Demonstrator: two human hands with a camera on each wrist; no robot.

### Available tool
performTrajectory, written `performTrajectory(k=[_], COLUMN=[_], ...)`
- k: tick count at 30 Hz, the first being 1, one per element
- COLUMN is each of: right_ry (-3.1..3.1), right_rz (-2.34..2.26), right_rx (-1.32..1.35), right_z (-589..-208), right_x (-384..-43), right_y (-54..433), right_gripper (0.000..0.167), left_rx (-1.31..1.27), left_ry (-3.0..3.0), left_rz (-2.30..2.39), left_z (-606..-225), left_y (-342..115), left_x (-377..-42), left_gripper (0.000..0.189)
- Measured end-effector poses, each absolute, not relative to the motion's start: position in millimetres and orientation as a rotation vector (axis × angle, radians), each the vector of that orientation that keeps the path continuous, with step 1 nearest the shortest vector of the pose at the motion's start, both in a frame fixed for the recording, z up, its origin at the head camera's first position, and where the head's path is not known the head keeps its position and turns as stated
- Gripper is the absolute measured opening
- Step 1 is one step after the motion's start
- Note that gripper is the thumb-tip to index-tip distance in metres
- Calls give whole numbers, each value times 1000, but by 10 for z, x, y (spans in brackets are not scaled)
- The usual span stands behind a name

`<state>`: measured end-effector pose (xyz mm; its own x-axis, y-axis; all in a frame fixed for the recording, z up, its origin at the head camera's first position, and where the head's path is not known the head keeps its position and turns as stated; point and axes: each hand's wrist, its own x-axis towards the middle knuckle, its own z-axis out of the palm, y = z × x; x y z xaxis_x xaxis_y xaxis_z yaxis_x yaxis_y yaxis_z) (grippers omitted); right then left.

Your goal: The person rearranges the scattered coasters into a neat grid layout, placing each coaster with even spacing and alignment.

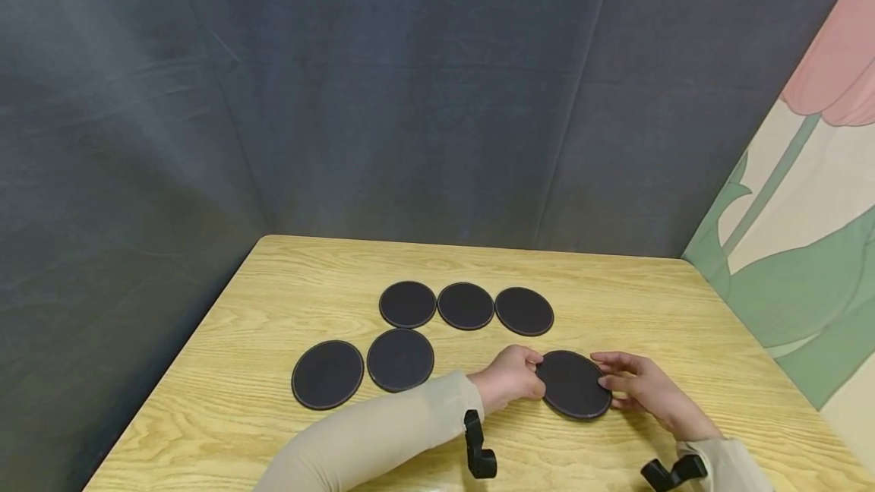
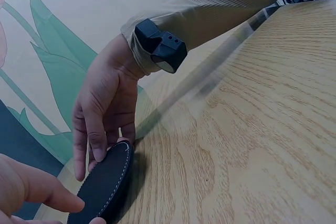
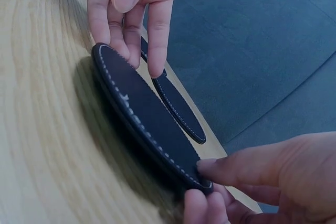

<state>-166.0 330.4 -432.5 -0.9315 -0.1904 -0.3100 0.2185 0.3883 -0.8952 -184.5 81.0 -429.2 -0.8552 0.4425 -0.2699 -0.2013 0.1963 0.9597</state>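
A round black coaster (image 1: 573,384) with pale edge stitching is held between both hands at the front right of the table. My right hand (image 1: 645,389) pinches its right edge, thumb on the upper face and fingertips beneath, as the right wrist view shows. At the opposite edge is my left hand (image 1: 509,380); its fairly straight fingers (image 3: 157,40) reach the rim, while its thumb stands off from the coaster in that view. A dark shadow lies under the coaster, which tilts a little above the wood.
Three like coasters (image 1: 466,306) form a row farther back on the wooden table (image 1: 615,287). Another two coasters (image 1: 400,360) lie side by side at left, beyond my left sleeve (image 1: 383,427). A dark cloth (image 1: 424,112) hangs behind; a flower-painted wall (image 1: 807,249) is at right.
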Motion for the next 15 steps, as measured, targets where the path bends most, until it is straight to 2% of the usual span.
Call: performTrajectory(k=[6,15], right_ry=[2288,2255], right_rz=[-1563,-1602], right_rx=[25,10], right_z=[-4305,-4292], right_x=[-1638,-1644], right_y=[3303,3303], right_gripper=[60,61], left_rx=[186,136], left_ry=[1942,1876], left_rz=[1801,1992], left_z=[-4300,-4341], left_y=[816,839], left_x=[-1829,-1853], left_gripper=[63,44])
